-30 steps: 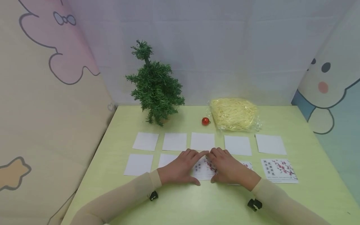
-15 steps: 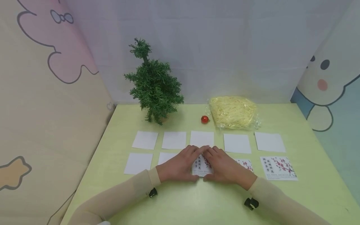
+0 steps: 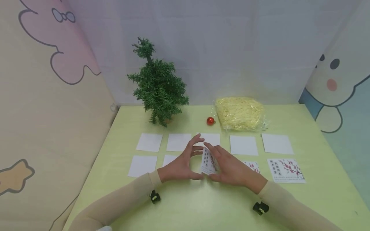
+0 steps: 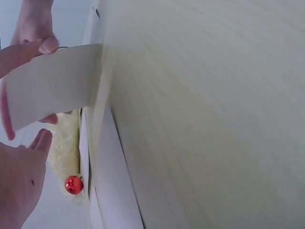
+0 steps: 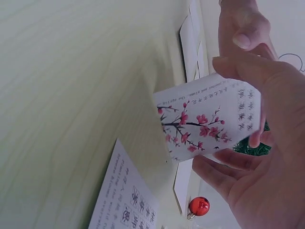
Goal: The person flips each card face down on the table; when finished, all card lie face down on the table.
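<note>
A card [image 3: 208,160] printed with pink blossom and dark characters stands tilted up off the table in the middle. My right hand [image 3: 231,163] holds it by opposite edges, thumb at one and fingers at the other, as the right wrist view shows [image 5: 281,129]. My left hand [image 3: 180,163] is spread in a C shape at its left side, thumb near the bottom corner; whether it touches the card is unclear. The left wrist view shows the card's blank back [image 4: 52,83]. Another blossom card [image 3: 252,166] lies partly under my right forearm, with one more [image 3: 286,170] farther right.
Several blank white cards [image 3: 149,141] lie in two rows. Behind them stand a small green artificial tree [image 3: 162,89], a red ball ornament [image 3: 210,121] and a clear bag of yellow shredded filler [image 3: 240,114]. White cloth [image 3: 214,48] hangs at the table's back.
Both hands were together over the flat card. Now the card is tilted up in my right hand, and my left hand has drawn away leftward with its fingers spread.
</note>
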